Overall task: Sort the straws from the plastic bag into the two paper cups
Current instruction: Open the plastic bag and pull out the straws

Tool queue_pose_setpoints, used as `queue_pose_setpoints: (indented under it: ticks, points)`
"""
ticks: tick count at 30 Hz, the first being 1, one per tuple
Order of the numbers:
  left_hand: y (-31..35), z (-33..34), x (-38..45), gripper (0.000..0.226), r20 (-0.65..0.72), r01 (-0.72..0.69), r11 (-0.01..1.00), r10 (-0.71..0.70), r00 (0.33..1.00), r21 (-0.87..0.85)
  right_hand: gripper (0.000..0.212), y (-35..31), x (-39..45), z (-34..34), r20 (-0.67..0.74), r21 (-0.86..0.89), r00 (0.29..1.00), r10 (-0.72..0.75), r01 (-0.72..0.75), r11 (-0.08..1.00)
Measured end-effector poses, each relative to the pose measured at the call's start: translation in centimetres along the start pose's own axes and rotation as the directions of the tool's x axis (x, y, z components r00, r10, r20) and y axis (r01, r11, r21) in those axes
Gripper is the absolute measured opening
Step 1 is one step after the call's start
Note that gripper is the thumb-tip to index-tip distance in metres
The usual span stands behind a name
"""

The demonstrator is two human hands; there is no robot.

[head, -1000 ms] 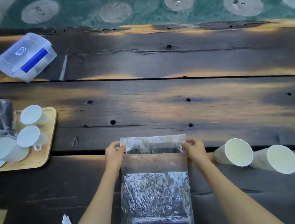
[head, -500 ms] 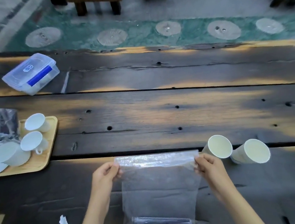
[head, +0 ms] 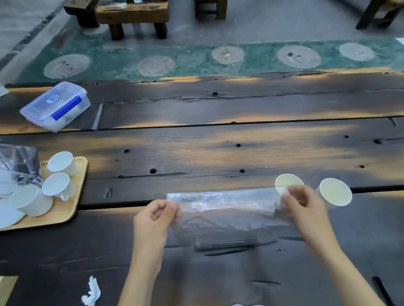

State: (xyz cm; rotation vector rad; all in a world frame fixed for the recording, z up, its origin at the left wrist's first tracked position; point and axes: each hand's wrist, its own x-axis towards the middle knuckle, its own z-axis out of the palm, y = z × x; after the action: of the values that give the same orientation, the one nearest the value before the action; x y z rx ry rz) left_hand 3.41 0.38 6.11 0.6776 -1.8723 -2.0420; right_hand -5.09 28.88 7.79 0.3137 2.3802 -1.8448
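I hold a clear plastic bag [head: 228,211] over the dark wooden table, its top edge stretched between my hands. My left hand [head: 154,216] pinches the left corner and my right hand [head: 300,204] pinches the right corner. A bundle of dark straws [head: 225,245] lies across the bottom of the bag. Two paper cups stand just right of the bag: the nearer cup [head: 287,182] is partly behind my right hand, the other cup [head: 335,191] is further right.
A wooden tray [head: 77,185] with several white cups and plates sits at the left, beside another crumpled bag [head: 8,157]. A clear lidded box [head: 55,106] lies at the far left. A crumpled tissue [head: 91,292] lies near the front edge. Benches stand beyond the table.
The view has tilted up, so more floor and benches show. My hands have lifted the bag's top edge and pulled it wider; the bag now looks flatter, with the straws at its bottom.
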Motion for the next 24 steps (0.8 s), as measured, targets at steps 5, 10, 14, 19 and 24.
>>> queue_pose_setpoints:
  ticks: [5,10,14,19,24]
  points:
    - [1.2,1.8,-1.2,0.02,0.083,-0.017,0.999,0.02,0.996,-0.038,0.015,-3.6,-1.3,0.6,0.07,-0.431,0.759,-0.648,0.608,0.666]
    - [2.4,3.6,-2.4,0.028,0.182,-0.026,0.999,0.033,0.983,-0.04,0.016,-6.2,-2.9,5.0,0.634,-0.211,0.535,-0.559,0.815,0.54]
    - [2.7,4.1,-3.3,0.025,0.234,-0.028,0.999,0.035,0.972,-0.034,0.016,-6.7,-2.9,6.8,0.666,-0.17,0.599,-0.444,0.702,0.692]
    - [2.4,3.5,-3.9,0.017,0.265,-0.03,0.998,0.043,0.963,-0.053,0.016,-6.8,-2.7,6.4,0.609,-0.151,0.693,-0.386,0.578,0.802]
    - [2.6,3.7,-4.4,0.02,0.238,-0.026,0.997,0.041,0.97,-0.066,0.008,-6.3,-3.4,6.3,0.626,-0.147,0.67,-0.4,0.605,0.783]
